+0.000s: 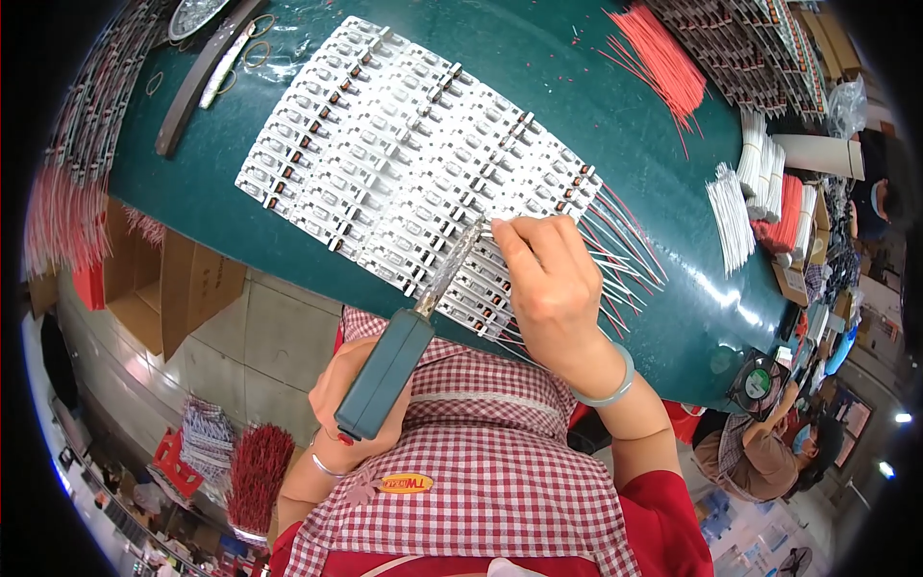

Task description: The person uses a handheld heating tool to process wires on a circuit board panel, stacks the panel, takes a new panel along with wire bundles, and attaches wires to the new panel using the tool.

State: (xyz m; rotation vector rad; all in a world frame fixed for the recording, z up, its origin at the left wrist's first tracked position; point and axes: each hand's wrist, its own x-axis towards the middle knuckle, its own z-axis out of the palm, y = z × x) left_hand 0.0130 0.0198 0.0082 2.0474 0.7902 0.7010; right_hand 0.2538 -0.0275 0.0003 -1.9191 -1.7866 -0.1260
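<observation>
A green tool with a long, mottled metal shaft, like a soldering iron (386, 373), is in my left hand (348, 387), fingers closed round its body. Its tip reaches up and right to the white parts. Just beside that tip, my right hand (550, 279) is closed in a pinch; whatever lies between the fingertips is too small to make out. Beneath both lies a broad sheet of white parts (385, 135) in tilted rows, with small dark and copper-coloured pieces between them. Red and white wires (630, 252) trail from its right end, passing behind my right hand.
The green table (692, 317) carries loose red wires (659, 58), white wire bundles (731, 216) and a dark bar (197, 91). Stacked parts stand at both far corners. A small fan (758, 385) is by the right edge. Cardboard boxes (183, 288) stand left; another person (769, 452) sits right.
</observation>
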